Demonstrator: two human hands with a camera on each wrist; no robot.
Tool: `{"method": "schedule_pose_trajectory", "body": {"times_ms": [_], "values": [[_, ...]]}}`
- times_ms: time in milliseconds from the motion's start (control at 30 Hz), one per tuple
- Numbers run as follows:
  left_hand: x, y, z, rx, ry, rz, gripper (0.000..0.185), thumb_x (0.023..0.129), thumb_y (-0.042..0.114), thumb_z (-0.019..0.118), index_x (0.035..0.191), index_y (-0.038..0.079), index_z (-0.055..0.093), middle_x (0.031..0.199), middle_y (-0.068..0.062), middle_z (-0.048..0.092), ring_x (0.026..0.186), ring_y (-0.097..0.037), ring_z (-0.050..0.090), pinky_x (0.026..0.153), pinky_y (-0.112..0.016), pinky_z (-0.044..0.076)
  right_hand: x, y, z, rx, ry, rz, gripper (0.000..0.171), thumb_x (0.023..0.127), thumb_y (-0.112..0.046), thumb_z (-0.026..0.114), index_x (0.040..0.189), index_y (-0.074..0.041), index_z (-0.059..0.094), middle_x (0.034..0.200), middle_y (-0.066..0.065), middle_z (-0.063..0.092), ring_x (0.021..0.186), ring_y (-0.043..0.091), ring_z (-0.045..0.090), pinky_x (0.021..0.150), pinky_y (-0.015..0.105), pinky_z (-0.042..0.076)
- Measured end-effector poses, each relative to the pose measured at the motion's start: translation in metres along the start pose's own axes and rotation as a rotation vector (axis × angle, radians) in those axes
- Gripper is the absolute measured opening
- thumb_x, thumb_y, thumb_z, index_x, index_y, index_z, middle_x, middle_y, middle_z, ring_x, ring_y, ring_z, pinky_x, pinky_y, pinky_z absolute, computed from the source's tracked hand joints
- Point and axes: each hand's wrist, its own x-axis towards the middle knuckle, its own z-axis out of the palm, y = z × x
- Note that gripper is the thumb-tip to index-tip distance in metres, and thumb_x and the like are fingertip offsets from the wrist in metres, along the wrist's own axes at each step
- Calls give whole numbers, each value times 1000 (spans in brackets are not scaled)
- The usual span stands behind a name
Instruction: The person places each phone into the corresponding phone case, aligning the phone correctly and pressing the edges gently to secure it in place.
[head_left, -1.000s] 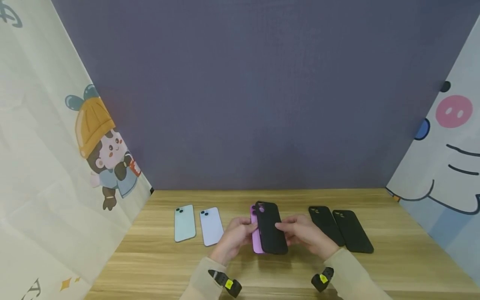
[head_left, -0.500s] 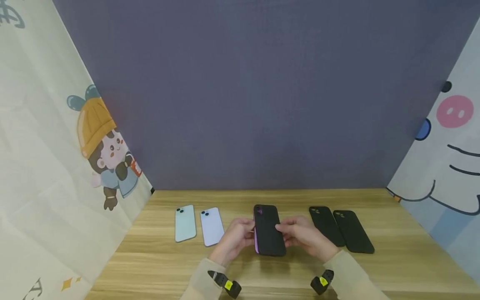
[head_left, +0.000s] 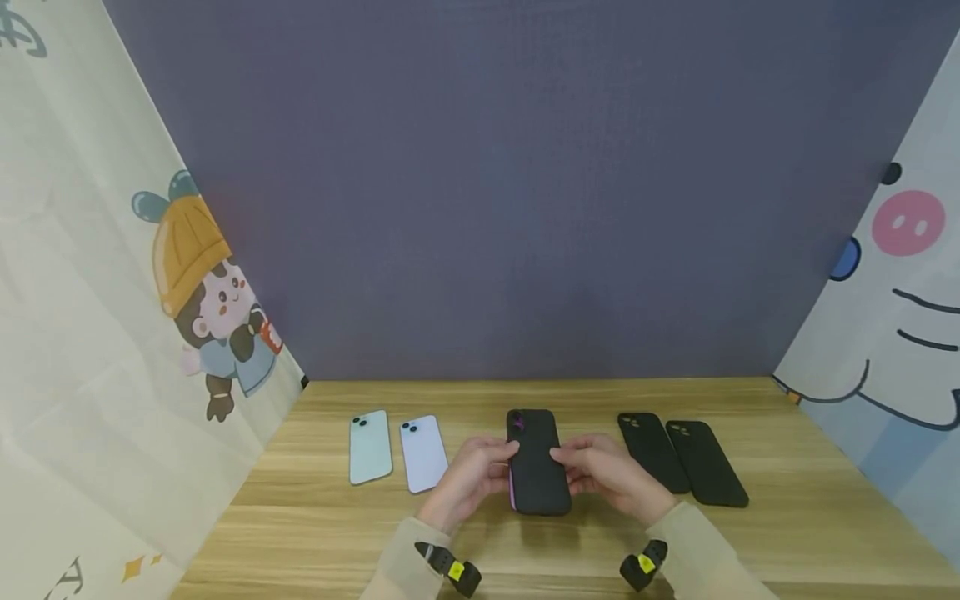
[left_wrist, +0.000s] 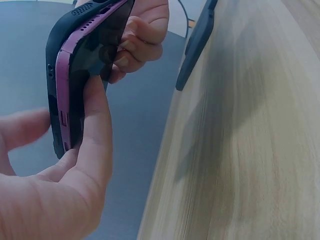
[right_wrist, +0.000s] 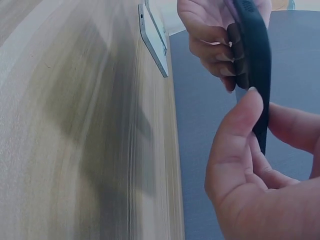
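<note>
A black phone case (head_left: 542,471) is held up above the table, covering the back of a purple phone (left_wrist: 63,85). Along the left side the phone's purple edge stands out of the case, as the left wrist view shows; its dark screen faces away from the head camera. My left hand (head_left: 476,479) grips that side, thumb on the case back and fingers under the screen. On the opposite side my right hand (head_left: 613,475) pinches the case and phone between thumb and fingers. In the right wrist view the case (right_wrist: 260,60) wraps the right edge.
A mint-green phone (head_left: 371,447) and a pale lilac phone (head_left: 423,454) lie to the left on the wooden table (head_left: 300,533). Two more black phone cases (head_left: 652,450) lie side by side at the right. A dark blue-grey panel (head_left: 525,208) rises behind the table.
The case has shifted left over the purple phone, so only a thin purple strip shows at the left. My left thumb has come onto the case back; the right hand barely moved.
</note>
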Motion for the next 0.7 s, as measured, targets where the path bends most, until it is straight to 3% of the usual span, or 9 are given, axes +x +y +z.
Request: {"method": "schedule_pose_trajectory", "body": {"times_ms": [400,700], "values": [[1,-2,4,53,11,26,31,100,18,63,111,-10,66,102,-16,74,89,-22,72,77,-34,59,-2,-2,-3,21,-30,17,22,98,-25,69,86,-7,67,71,1,60,61,12,57,59,27,53],[-3,1,6,93,22,40,31,100,18,60,108,-11,67,98,-15,75,84,-19,72,70,-29,57,-1,-2,-1,24,-29,15,25,100,-27,66,88,-5,64,71,2,61,60,11,58,58,28,54]]}}
